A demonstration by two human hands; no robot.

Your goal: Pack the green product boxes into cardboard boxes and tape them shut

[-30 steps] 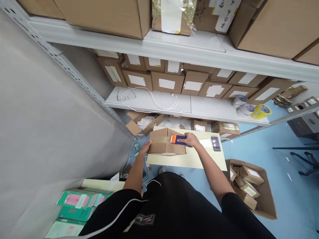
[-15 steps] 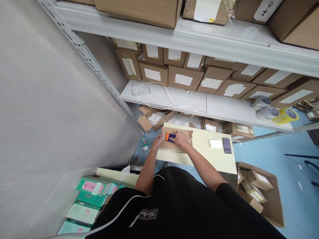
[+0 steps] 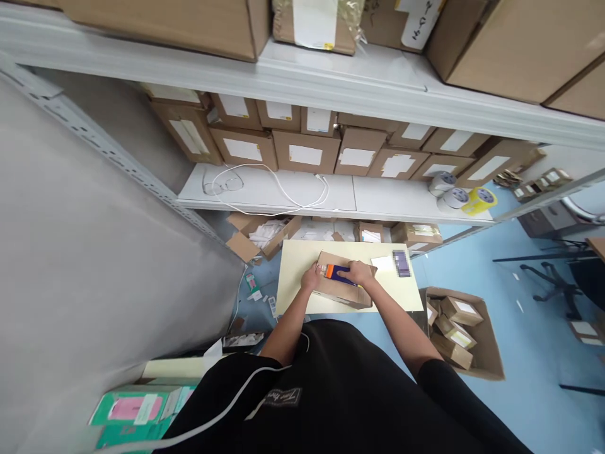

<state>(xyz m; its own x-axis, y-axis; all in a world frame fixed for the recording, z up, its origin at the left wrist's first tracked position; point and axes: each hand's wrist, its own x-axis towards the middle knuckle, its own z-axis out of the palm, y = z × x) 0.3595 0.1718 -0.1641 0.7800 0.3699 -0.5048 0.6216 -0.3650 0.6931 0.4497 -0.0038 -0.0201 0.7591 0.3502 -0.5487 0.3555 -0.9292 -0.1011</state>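
Observation:
A brown cardboard box (image 3: 338, 291) lies closed on a pale yellow tabletop (image 3: 295, 274), turned slightly askew. My right hand (image 3: 360, 273) is closed around an orange and dark blue tape dispenser (image 3: 341, 273), which rests over the top of the box. At the box's left end, my left hand (image 3: 311, 277) grips the edge, its fingers partly hidden. A shiny strip of clear tape shows between that hand and the dispenser's orange end. To the right of the box lie a white card-like item (image 3: 382, 263) and a blurred purple item (image 3: 401, 263).
Labelled boxes (image 3: 305, 153) line the shelf ahead, with glasses (image 3: 223, 183), a white cable (image 3: 283, 200) and tape rolls (image 3: 479, 200) in front. An open carton (image 3: 489, 343) of small boxes stands right on the floor. Green boxes (image 3: 137, 410) are stacked lower left.
The box has shifted right along the tabletop and turned at an angle, with both hands and the dispenser moving along. My view has swung to the right.

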